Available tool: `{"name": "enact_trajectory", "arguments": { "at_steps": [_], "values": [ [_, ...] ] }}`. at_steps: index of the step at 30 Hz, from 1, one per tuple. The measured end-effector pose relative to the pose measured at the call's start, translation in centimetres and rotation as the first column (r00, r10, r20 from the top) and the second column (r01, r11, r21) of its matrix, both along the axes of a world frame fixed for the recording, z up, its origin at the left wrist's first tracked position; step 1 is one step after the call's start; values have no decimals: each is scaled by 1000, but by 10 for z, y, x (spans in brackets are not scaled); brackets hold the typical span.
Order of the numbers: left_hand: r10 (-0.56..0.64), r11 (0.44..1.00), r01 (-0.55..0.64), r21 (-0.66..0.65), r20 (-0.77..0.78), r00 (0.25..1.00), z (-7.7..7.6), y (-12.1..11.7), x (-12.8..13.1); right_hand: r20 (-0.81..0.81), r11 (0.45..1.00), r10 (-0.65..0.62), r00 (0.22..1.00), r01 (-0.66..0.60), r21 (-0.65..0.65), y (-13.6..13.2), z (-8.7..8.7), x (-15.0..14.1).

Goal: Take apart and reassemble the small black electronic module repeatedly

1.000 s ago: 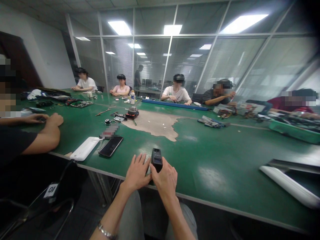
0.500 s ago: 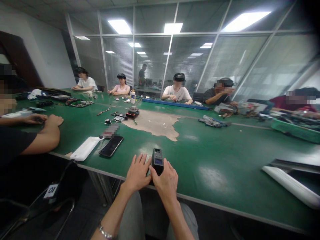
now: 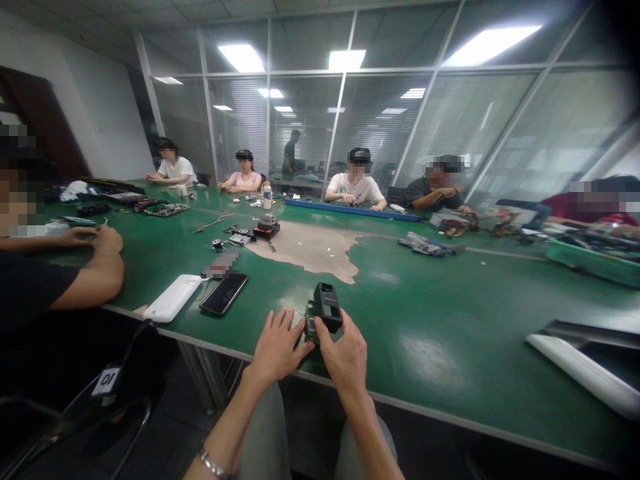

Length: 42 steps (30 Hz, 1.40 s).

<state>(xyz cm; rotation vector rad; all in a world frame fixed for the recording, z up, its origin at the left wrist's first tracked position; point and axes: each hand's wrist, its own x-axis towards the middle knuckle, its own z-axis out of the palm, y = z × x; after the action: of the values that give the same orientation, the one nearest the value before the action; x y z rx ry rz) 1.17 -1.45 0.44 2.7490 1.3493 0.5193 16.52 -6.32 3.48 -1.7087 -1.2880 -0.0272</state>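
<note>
My right hand (image 3: 346, 353) grips a black plastic casing (image 3: 328, 307) with rectangular openings in its face, tilted above the table near the front edge. Just left of the casing is a green circuit board (image 3: 312, 329) with a small display, partly hidden by fingers. My left hand (image 3: 277, 347) rests over it, fingers stretched forward, the board between index finger and thumb. A pale part (image 3: 298, 324) shows beside the left fingertips; how it joins the board I cannot tell.
A black phone (image 3: 224, 293) and a white power bank (image 3: 173, 298) lie to the left. Electronic parts (image 3: 242, 237) and a bottle (image 3: 267, 196) stand farther back. A white-edged frame (image 3: 575, 363) lies right, a green basket (image 3: 595, 260) beyond. Co-workers sit around the table.
The black casing has come away from the circuit board, moving right and up in my right hand, and the board now shows. My left hand has stayed nearly in place.
</note>
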Motion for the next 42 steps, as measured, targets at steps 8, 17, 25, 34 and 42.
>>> {"name": "enact_trajectory", "arguments": {
  "at_steps": [8,17,25,34,42],
  "values": [
    [3,1000,-3,-2,-2,1000,-1,0,2,56,993,-105,993,107,-39,-13,-31,36],
    [5,1000,-5,1,-12,1000,1,-1,2,147,979,-163,976,178,-97,-17,-45,40],
    [6,1000,-6,-10,-19,1000,2,-1,3,195,975,-185,963,205,-85,-18,-54,40],
    [-2,1000,2,-29,-25,1000,5,-3,2,217,969,-199,956,225,-103,-22,-53,37],
    [8,1000,-9,-27,-24,1000,4,-2,2,150,975,-172,974,190,-114,-24,-44,37]
  ]
}}
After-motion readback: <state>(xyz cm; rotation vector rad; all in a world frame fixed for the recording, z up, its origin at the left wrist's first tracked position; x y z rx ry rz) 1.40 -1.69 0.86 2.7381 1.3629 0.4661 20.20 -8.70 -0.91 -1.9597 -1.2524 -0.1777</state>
